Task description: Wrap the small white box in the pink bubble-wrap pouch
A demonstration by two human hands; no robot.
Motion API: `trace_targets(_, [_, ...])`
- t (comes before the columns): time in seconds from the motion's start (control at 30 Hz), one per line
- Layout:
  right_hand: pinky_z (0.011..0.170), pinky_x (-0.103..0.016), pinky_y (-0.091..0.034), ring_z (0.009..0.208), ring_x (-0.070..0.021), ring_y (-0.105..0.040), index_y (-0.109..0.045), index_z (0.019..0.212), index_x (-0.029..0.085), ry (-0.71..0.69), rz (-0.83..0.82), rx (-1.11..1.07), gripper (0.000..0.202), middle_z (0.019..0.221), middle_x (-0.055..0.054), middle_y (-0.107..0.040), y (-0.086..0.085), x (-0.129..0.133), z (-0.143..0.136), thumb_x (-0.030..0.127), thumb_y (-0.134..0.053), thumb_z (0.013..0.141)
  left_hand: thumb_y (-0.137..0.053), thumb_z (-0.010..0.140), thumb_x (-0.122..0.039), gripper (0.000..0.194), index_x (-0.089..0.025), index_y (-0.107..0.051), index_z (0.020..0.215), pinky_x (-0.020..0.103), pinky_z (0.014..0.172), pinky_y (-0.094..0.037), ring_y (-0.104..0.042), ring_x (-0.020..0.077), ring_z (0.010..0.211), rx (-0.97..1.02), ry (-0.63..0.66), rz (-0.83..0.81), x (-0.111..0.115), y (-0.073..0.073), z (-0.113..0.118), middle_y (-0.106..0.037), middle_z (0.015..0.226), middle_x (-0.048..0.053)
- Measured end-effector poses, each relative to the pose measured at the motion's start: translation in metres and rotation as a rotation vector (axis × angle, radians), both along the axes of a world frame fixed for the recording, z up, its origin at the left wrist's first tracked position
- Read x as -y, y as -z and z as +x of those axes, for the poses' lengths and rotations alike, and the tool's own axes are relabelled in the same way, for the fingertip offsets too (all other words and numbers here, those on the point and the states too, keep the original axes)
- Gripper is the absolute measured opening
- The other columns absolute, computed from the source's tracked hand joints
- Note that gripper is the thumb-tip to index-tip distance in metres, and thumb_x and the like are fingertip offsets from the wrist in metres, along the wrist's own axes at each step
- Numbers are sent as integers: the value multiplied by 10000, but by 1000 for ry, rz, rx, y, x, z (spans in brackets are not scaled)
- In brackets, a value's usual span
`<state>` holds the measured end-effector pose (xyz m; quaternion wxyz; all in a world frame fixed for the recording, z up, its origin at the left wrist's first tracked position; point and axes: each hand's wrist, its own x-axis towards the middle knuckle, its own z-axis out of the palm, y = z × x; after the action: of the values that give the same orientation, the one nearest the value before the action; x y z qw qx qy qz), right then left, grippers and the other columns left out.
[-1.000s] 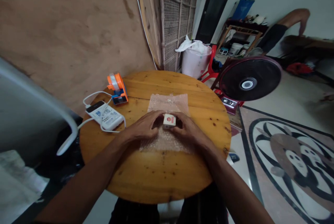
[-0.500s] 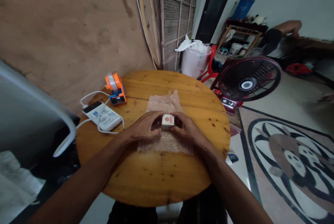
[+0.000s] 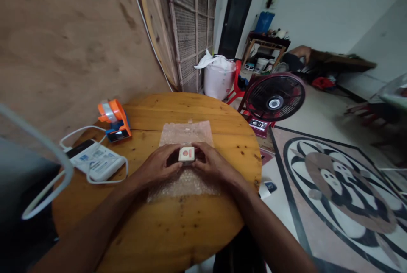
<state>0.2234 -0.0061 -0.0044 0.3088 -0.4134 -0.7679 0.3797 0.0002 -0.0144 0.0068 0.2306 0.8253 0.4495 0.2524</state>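
Note:
A small whitish box (image 3: 186,154) with red print on top is held between my two hands, over a sheet of bubble wrap (image 3: 187,184) on the round wooden table (image 3: 181,222). My left hand (image 3: 162,162) grips the box's left side with thumb and fingers. From the right, my right hand (image 3: 211,162) presses on the opposite side in the same way. The fingertips behind the box are partly hidden. Wrap extends beyond the hands, both behind and in front of them.
On the table's left lie a white power bank (image 3: 97,160) with looped cables and an orange tape dispenser (image 3: 116,120). A fan (image 3: 275,102) stands beyond the right edge, near a white barrel (image 3: 219,80). A person's bent arm (image 3: 302,52) shows in the background.
The view has swung to the right, so the table and hands appear farther left. The bubble wrap's far edge looks flatter. Both hands still hold the box.

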Motion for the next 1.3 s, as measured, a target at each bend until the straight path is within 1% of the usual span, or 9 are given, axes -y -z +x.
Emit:
trace_targets(0.13, [965,-393,-446,1120,-229,-574,-472,1301,213,17,14,11,582,1245,-96,-599,1,0,-1,143,-654,753,-560,800,-299,444,-205,-516,1232,385,904,-486,-612,252,1047,2,13,15,-1,2,0,-640,1187,78])
trace_targets(0.33, [930,-366,-465,1102,-234,-584,-496,1280,239,26,24,18,585,1218,-67,-618,-3,3,-1,115,-658,732,-557,811,-302,446,-236,-485,1246,386,896,-492,-611,259,1052,-20,16,33,-2,6,-2,-631,1198,61])
trace_targets(0.53, [953,-360,-451,1097,-213,-583,-472,1303,187,16,29,19,590,1243,-91,-599,-4,3,2,93,-619,740,-549,815,-341,441,-218,-491,1234,374,877,-504,-622,265,1039,-29,6,42,-5,11,-4,-640,1184,80])
trace_targets(0.7, [924,-341,-468,1060,-205,-593,-487,1287,197,16,29,41,578,1200,-78,-608,-6,3,2,108,-628,734,-559,813,-342,442,-230,-497,1236,363,864,-509,-638,253,1014,-37,-4,48,-4,13,-5,-653,1165,68])
trace_targets(0.87, [913,-336,-482,1047,-196,-604,-482,1279,166,11,-11,-23,562,1200,-97,-601,0,0,2,107,-625,739,-557,810,-335,448,-218,-493,1238,366,870,-506,-634,254,1022,-54,-13,74,-5,14,-6,-649,1171,76])
trace_targets(1.0, [873,-336,-501,1001,-188,-617,-460,1301,153,20,-75,-55,575,1179,-112,-602,5,-3,2,127,-643,756,-554,813,-343,451,-209,-495,1240,365,864,-510,-640,255,1010,-48,-21,68,-4,12,-5,-653,1164,82])
trace_targets(1.1, [851,-333,-501,972,-189,-615,-458,1310,141,31,-69,-4,582,1143,-115,-606,-3,-1,4,143,-658,763,-553,815,-343,444,-224,-505,1240,361,856,-515,-644,252,999,-40,-5,58,-3,9,-4,-659,1159,72])
trace_targets(1.23, [865,-367,-475,1001,-220,-589,-457,1327,159,74,-2,165,572,1138,-114,-606,-23,8,8,192,-656,791,-568,801,-350,453,-231,-522,1236,364,858,-517,-645,260,1004,-16,-9,63,-4,11,-4,-662,1162,72])
trace_targets(1.3, [876,-378,-462,1016,-235,-580,-456,1328,149,54,14,240,575,1128,-119,-609,-31,12,12,192,-657,791,-577,794,-360,464,-231,-523,1236,374,867,-515,-642,268,1012,-19,-12,75,-5,13,-5,-660,1164,77])
